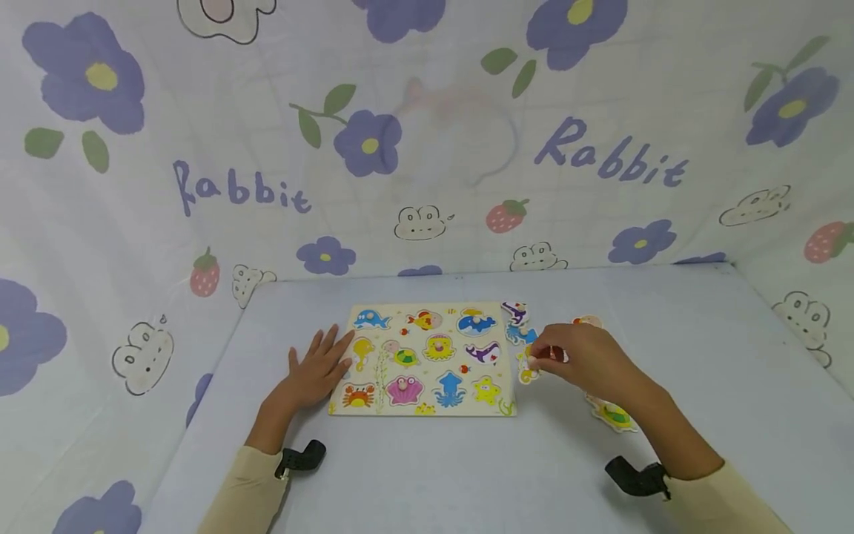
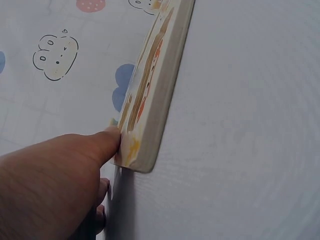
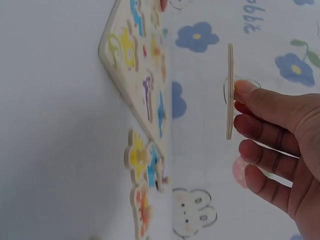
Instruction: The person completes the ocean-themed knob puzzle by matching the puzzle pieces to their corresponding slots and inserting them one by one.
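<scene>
Fingers (image 3: 260, 129) pinching thin piece (image 3: 230, 92), puzzle board (image 3: 132, 85)

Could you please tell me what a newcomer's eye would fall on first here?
Probably the pale, rectangular wooden sea-creature puzzle board, low centre in the head view, with the bare left hand touching its left edge. Next, the bare right hand at the board's right, pinching a thin wooden piece. A white floral cloth hangs behind.

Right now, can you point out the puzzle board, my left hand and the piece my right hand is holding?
Puzzle board (image 1: 427, 368): head view, on its bare surface between the animal shapes.
Left hand (image 1: 320, 375): head view, on the back of it.
Held piece (image 3: 230, 92): right wrist view, on its thin edge.
</scene>
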A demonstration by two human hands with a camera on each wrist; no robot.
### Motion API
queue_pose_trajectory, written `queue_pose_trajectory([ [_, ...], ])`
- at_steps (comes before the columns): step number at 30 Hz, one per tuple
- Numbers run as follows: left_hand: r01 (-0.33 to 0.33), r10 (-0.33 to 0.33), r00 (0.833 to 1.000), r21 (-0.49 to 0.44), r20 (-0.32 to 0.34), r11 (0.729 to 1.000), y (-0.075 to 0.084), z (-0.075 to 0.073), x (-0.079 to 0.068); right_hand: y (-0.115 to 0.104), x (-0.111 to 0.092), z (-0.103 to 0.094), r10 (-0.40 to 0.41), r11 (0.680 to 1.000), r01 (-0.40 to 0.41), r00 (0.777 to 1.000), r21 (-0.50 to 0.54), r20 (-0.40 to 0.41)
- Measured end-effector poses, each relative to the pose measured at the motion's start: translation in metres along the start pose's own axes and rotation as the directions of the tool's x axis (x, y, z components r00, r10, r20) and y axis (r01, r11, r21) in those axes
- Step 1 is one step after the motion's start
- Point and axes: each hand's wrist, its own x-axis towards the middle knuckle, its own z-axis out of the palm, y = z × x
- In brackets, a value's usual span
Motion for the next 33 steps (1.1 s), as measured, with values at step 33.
queue_pose_trajectory([
  [33,0.011,-0.011,1.000,-0.003,0.015,1.000,-0.004,-0.001,0.000,-0.109,0.142,0.075,-0.260,0.964,0.267,0.937,0.001,0.232],
])
